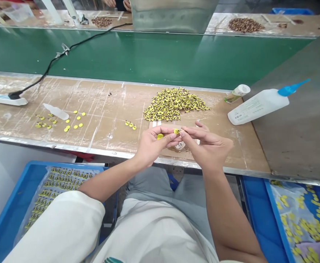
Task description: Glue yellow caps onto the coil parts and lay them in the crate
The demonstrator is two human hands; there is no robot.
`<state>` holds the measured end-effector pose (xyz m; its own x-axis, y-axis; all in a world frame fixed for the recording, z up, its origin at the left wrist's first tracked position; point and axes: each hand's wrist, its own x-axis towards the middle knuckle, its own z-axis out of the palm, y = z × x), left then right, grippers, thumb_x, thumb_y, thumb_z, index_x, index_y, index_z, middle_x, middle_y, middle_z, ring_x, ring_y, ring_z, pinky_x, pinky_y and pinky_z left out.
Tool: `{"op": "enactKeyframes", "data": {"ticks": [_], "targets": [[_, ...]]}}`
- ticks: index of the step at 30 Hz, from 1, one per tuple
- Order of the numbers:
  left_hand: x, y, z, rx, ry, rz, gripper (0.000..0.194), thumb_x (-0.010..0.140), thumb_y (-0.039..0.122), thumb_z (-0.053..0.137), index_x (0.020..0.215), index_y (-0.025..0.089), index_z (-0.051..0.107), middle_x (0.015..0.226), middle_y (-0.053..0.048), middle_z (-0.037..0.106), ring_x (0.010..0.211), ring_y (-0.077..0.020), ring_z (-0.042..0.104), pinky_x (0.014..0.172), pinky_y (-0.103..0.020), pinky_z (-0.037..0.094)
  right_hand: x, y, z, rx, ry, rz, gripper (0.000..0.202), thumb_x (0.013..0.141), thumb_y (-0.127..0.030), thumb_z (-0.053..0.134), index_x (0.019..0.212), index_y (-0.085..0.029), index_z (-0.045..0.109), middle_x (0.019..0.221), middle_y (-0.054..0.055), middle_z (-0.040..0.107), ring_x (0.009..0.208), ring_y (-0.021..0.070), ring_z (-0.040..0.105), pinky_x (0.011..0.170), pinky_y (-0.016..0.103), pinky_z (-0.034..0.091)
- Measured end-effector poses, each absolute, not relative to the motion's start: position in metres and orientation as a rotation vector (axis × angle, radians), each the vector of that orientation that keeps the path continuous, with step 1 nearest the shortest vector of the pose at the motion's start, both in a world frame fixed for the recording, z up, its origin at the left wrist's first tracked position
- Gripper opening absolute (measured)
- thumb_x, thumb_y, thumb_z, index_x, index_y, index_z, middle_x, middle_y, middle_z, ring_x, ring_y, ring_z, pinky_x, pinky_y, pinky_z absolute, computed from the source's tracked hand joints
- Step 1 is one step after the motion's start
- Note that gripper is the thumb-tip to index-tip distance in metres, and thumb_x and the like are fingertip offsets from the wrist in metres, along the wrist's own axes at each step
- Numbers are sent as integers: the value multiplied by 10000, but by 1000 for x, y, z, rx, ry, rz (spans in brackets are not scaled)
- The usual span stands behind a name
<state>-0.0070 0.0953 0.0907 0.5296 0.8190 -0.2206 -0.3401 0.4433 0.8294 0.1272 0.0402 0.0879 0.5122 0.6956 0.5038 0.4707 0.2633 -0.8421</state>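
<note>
My left hand (150, 144) is closed, its thumb and fingertips pinching a small yellow disc (176, 131). A second yellow disc (160, 136) rests against the fingers of that hand. My right hand (207, 144) meets it from the right, thumb and forefinger pinched at the first disc's edge, where a tiny dark piece (178, 132) shows. Just beyond both hands lies a heap of small yellow-and-dark pieces (173, 104). Below the fingers, a patch of clear, wet-looking liquid (183, 147) is partly hidden on the tabletop.
At right stand a white squeeze bottle with a blue nozzle (258, 106) and a small jar (236, 93). Leftward lie yellow discs (76, 126), a translucent dropper (56, 111) and a power strip (8, 99). Blue trays (28, 171) flank my lap. Beyond the green belt (105, 54), people's hands show.
</note>
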Motion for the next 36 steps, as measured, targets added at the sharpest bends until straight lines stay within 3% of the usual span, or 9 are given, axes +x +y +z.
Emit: {"op": "enactKeyframes", "data": {"ticks": [9,36], "targets": [[-9,84,92,777,746,826,283,623,283,825,768,114,649,781,-26,709,710,-135,702,817,-311,570,125,35,88,-1361,-1149,277,109,705,-207,785,796,-253,749,765,-29,743,699,169,708,1037,494,466],[-91,75,73,497,880,1050,310,598,274,845,793,109,669,772,-41,726,748,-142,708,842,-311,565,57,74,65,-1276,-1430,659,106,740,-295,751,824,-229,749,764,-17,741,679,144,694,1085,494,423]]}}
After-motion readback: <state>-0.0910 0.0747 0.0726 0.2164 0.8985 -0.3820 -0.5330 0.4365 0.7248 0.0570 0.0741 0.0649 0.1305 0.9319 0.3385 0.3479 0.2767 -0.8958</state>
